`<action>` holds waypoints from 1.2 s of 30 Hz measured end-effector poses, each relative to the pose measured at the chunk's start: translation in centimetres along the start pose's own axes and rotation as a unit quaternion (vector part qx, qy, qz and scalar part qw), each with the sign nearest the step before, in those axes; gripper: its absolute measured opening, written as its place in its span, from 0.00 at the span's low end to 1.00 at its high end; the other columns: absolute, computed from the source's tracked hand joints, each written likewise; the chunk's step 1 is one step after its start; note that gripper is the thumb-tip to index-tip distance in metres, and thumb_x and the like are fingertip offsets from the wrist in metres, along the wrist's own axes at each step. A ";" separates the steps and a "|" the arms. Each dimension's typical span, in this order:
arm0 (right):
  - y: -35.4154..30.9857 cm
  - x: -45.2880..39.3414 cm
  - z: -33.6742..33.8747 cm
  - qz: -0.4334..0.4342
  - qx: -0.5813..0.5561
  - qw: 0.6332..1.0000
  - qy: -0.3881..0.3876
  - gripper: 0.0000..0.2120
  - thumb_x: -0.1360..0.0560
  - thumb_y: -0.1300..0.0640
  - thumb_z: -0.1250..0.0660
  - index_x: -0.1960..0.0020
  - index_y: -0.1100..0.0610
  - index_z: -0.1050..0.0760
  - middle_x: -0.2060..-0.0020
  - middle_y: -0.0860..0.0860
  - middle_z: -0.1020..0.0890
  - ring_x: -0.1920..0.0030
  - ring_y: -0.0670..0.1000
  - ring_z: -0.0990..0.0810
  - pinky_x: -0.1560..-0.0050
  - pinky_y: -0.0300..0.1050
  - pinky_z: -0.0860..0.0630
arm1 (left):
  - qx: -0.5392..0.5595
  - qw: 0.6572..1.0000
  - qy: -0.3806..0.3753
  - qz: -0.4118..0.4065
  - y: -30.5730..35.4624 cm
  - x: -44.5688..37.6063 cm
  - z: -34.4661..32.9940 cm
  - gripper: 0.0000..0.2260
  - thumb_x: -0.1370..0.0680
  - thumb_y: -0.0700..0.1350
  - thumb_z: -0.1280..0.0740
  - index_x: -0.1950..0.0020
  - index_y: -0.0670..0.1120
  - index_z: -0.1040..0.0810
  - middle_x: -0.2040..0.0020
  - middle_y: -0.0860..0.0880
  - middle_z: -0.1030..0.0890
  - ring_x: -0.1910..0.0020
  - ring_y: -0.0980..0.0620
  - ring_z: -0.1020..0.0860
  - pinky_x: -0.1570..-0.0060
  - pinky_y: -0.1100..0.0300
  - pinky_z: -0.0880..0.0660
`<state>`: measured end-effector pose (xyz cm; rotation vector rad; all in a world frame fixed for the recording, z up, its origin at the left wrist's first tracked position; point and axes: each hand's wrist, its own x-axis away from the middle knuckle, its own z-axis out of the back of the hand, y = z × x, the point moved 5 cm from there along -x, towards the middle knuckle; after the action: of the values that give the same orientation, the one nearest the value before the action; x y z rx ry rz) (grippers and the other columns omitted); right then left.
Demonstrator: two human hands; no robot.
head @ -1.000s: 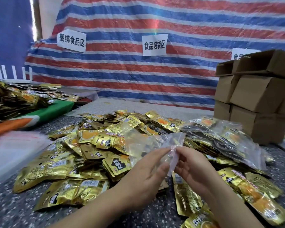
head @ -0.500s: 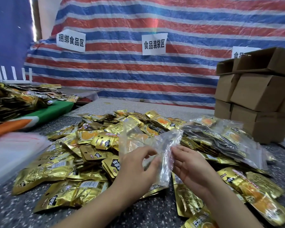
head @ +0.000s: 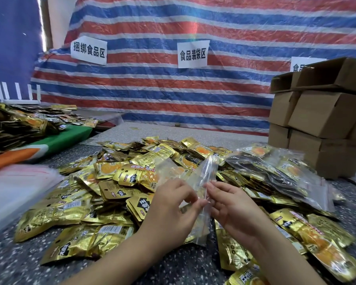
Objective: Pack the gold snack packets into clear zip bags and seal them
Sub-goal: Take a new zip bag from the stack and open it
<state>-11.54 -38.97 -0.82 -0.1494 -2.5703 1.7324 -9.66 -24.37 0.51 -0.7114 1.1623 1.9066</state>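
Two hands [head: 169, 210] [head: 232, 204] on one clear zip bag [head: 201, 182]

Both pinch it above the packet pile [head: 103, 194] mid-tabletop [head: 12, 262] — bag's turned narrower and more upright than half a second ago, hands closer together.

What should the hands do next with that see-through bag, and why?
Probably pull the mouth of the clear zip bag open. Both the left hand and the right hand pinch it near one edge, it looks empty, and the loose gold snack packets lie right beside it, not yet put inside.
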 end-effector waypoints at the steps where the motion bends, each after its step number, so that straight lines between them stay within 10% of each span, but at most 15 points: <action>1: 0.0 0.1 -0.2 -0.010 -0.015 1.000 -0.011 0.12 0.30 0.61 0.29 0.49 0.66 0.19 0.59 0.58 0.18 0.63 0.49 0.19 0.63 0.39 0.19 | -0.002 1.000 -0.003 0.000 0.0 0.0 0.0 0.10 0.26 0.51 0.29 0.61 0.46 0.22 0.62 0.55 0.26 0.60 0.56 0.28 0.58 0.57 0.29; 11: -1.3 1.0 -1.3 0.155 0.071 0.985 0.032 0.08 0.33 0.55 0.28 0.58 0.58 0.16 0.63 0.56 0.15 0.63 0.51 0.16 0.63 0.39 0.20 | -0.043 0.998 -0.005 -0.040 0.8 0.0 0.6 0.12 0.23 0.56 0.33 0.61 0.50 0.27 0.63 0.56 0.28 0.63 0.58 0.30 0.61 0.63 0.32; 23: -1.7 2.0 -2.4 0.136 0.240 0.957 -0.087 0.09 0.30 0.54 0.27 0.57 0.60 0.15 0.59 0.61 0.14 0.56 0.56 0.14 0.48 0.48 0.18 | -0.092 0.987 -0.025 -0.129 1.0 0.2 1.0 0.07 0.25 0.45 0.32 0.61 0.43 0.23 0.64 0.50 0.25 0.64 0.51 0.29 0.67 0.55 0.30; 36: -2.3 1.8 -1.7 0.155 0.264 0.951 -0.039 0.10 0.36 0.46 0.26 0.67 0.53 0.18 0.71 0.53 0.19 0.68 0.48 0.24 0.61 0.44 0.26 | 0.152 0.981 -0.116 0.045 0.1 -0.1 0.1 0.11 0.20 0.47 0.38 0.56 0.45 0.19 0.65 0.47 0.23 0.65 0.51 0.27 0.63 0.52 0.29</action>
<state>-13.28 -38.08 1.94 -0.4913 -2.1105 2.5116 -9.75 -24.37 0.66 -0.2675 1.3131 1.7745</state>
